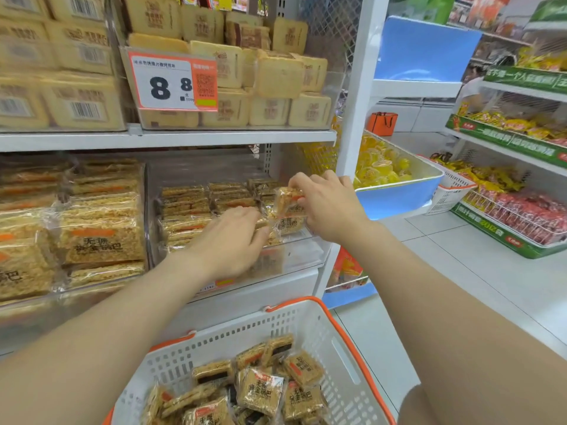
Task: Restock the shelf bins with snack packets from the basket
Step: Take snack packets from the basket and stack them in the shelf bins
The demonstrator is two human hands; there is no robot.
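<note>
Clearance: the right hand and the left hand both reach into the clear bin on the lower shelf. Above the fingers, the white shelf board caps the opening, with free space between it and the knuckles. Just right of the right fingers stands the white upright post. Well left of the left fingers, a clear divider closes the compartment. The bin's low front wall lies below both wrists.

Grip state: the right thumb and fingers pinch a snack packet by its upper edge, holding it tilted at the right end of the bin. The left fingers curl down onto packets just left of it; whether they grip or only rest cannot be told.

Task item: the snack packet is a square, golden-brown, grainy cake in clear wrap with an orange band. Beyond the left fingers, stacked packets fill the bin in rows. Below both forearms, the white basket with orange rim holds loose packets printed with black characters.
</note>
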